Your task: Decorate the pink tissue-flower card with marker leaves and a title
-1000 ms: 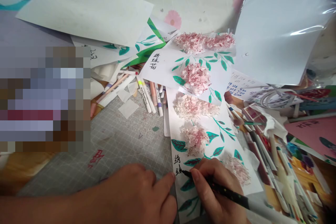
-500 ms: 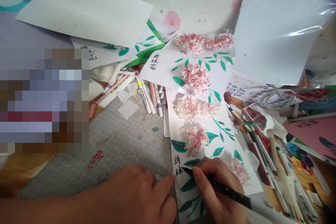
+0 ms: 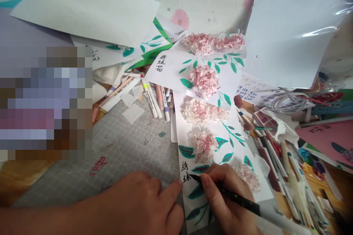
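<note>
A white card [image 3: 237, 137] with pink paper flowers and green painted leaves lies in front of me. My right hand [image 3: 228, 198] is closed on a black brush pen [image 3: 237, 200]. Its tip touches the card beside black handwritten characters [image 3: 186, 172] near the card's left edge. My left hand [image 3: 143, 203] rests flat on the grey cutting mat [image 3: 129, 147], its thumb against the card's left edge, fingers loosely curled with nothing in them.
A second flower card [image 3: 204, 68] lies further back. Several markers [image 3: 157, 99] are piled above the mat. Loose white sheets [image 3: 85, 5] and a clear plastic sleeve [image 3: 292, 25] cover the back. Pens, paper scraps and a pink sheet [image 3: 328, 137] crowd the right side.
The view has drifted slightly. The pen tip stays by the written characters with only small movement of my right hand. My left hand holds still.
</note>
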Tool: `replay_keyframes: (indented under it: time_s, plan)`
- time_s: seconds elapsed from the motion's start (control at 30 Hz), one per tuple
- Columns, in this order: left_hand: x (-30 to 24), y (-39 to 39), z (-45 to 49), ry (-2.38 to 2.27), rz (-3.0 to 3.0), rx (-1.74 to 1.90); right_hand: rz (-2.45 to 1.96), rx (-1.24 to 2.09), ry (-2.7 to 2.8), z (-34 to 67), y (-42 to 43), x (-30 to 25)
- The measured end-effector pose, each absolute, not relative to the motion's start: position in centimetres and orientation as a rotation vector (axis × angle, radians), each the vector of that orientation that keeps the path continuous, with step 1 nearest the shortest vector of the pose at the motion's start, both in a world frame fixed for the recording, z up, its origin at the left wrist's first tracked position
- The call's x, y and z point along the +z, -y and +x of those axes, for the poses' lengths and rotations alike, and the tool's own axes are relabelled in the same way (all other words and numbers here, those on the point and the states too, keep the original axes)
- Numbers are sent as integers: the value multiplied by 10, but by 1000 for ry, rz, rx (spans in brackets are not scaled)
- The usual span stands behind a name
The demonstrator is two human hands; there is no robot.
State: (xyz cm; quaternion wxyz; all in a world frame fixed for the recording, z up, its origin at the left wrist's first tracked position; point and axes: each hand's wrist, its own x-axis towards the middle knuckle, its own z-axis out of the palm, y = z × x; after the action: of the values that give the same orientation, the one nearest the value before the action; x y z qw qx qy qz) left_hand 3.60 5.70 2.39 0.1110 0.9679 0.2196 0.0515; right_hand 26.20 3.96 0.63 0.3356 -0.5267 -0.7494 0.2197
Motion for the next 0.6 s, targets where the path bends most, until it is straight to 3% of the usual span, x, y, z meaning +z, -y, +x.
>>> replay_keyframes:
  time_s: [0.27,0.6]
  plan:
    - [20,-52,35,-633,2900,243,-1301,750,1865,267,-29,6]
    - [24,-53,35,-537,2913,197,-1300,709,1953,266,-32,5]
